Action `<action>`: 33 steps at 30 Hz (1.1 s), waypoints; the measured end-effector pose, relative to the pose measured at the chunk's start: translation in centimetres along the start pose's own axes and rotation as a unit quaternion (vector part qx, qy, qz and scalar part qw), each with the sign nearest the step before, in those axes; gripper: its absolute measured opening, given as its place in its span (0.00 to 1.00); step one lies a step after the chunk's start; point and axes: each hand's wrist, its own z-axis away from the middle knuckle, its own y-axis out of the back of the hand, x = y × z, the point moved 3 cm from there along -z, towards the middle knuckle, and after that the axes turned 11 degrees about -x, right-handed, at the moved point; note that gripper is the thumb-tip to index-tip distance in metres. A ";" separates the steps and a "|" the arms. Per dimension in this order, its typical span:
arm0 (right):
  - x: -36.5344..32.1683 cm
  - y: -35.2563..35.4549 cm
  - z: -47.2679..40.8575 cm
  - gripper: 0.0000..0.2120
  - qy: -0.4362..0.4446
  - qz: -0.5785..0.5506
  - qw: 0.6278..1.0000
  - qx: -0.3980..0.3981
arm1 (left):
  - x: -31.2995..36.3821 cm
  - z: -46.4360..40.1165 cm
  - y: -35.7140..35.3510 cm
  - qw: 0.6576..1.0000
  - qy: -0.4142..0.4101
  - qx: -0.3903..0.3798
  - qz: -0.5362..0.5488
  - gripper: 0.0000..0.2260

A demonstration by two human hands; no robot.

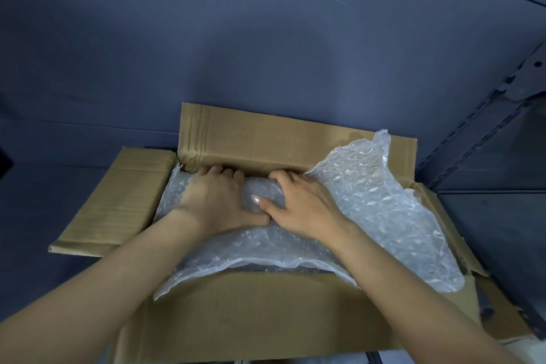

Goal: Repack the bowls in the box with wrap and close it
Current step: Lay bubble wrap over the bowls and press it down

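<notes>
Box (236, 313) is set on a shelf (266, 38), all four flaps open: far flap (266, 133) is stood up behind, left flap (118, 198) and right flap (449, 233) are spread outward, near flap is folded down in front. Wrap (369, 201) is laid inside across the box, its right end piled above the right rim. Left hand (218, 198) and right hand (301, 204) are placed on the wrap at the far wall, thumbs touching. Rack upright (484, 115) is located right of the box.
</notes>
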 end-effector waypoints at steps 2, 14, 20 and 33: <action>0.3 0.2 0.7 0.27 0.004 -0.022 1.000 0.022 | 0.2 0.4 -0.1 1.000 0.000 0.008 -0.010 0.49; 7.8 0.6 6.0 0.19 -0.017 0.065 0.986 0.155 | 3.1 0.5 2.2 0.987 -0.158 0.025 -0.014 0.29; 7.8 0.6 6.3 0.26 -0.043 0.008 0.993 0.107 | 8.9 -2.6 2.7 0.980 -0.192 0.044 0.021 0.20; 9.4 2.2 5.9 0.18 0.005 0.054 0.991 0.119 | 9.9 -3.3 -0.8 0.981 -0.185 0.014 0.051 0.33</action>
